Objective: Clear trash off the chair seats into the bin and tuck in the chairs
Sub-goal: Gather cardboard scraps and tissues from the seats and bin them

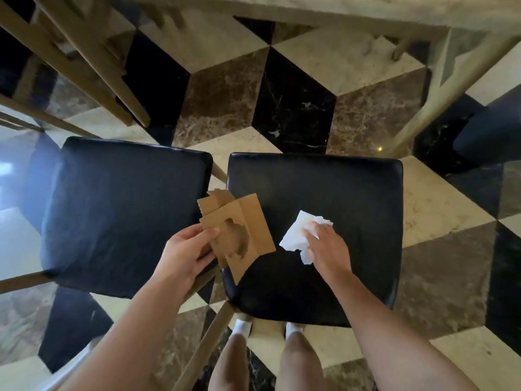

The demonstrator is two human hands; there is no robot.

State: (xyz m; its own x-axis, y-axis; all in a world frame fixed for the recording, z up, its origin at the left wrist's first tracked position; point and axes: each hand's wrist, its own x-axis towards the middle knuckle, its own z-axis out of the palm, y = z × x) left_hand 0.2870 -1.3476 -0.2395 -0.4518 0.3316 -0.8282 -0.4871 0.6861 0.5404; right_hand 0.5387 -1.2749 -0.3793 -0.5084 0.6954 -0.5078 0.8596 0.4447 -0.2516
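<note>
Two chairs with black padded seats stand side by side below me, the left seat (pixel 124 215) bare and the right seat (pixel 338 198) carrying trash. My left hand (pixel 186 252) grips a torn brown cardboard piece (pixel 239 230) over the gap between the seats. My right hand (pixel 327 246) rests on a crumpled white paper napkin (pixel 296 235) lying on the right seat, fingers curled over it. No bin is in view.
A table edge (pixel 310 9) runs along the top, with its leg (pixel 434 100) at the right. Wooden legs of another chair (pixel 93 66) slant at the upper left. A dark object (pixel 490 131) sits at the far right. The floor is chequered marble.
</note>
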